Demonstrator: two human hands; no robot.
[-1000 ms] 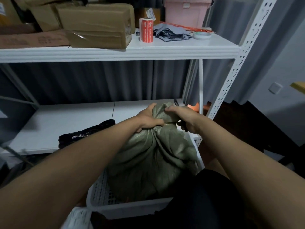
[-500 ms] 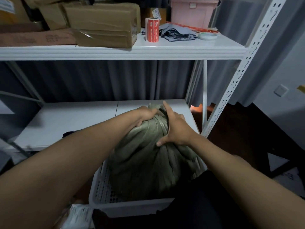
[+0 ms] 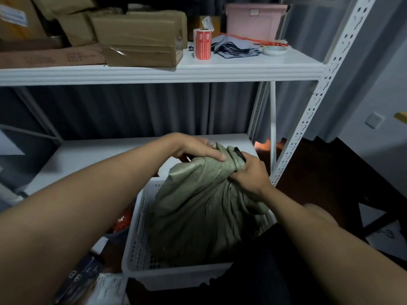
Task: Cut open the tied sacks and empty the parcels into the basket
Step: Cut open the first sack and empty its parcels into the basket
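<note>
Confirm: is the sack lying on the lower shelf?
No, the sack sits in the white basket, its neck gripped by both hands.

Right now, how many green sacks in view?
1: the green sack stands in the white basket, its neck held by the left hand and right hand. Others may be hidden.

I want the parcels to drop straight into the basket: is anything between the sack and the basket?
Nothing visible. The green sack already stands inside the white basket. The left hand and right hand grip its bunched neck, which looks still closed, so that closure is what holds the parcels back.
</note>
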